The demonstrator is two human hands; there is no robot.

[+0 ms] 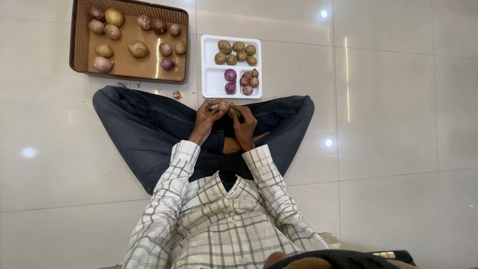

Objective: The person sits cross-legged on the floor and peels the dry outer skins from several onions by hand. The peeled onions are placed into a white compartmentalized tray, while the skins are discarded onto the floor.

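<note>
I sit cross-legged on a tiled floor. My left hand [205, 118] and my right hand [244, 122] meet above my lap, and both grip one small brownish onion [223, 105] between the fingertips. Just beyond my knees lies a white divided tray [209, 79]. Its top compartment holds several small potatoes [235, 52], and its lower compartments hold several purple onions [241, 81]. Further left stands a brown rectangular tray [79, 37] with several potatoes and onions [137, 49] scattered in it.
Bits of onion skin [177, 94] lie on the floor between the brown tray and my left knee. Glossy cream floor tiles [388, 109] stretch around on all sides. My dark jeans and checked shirt fill the lower middle.
</note>
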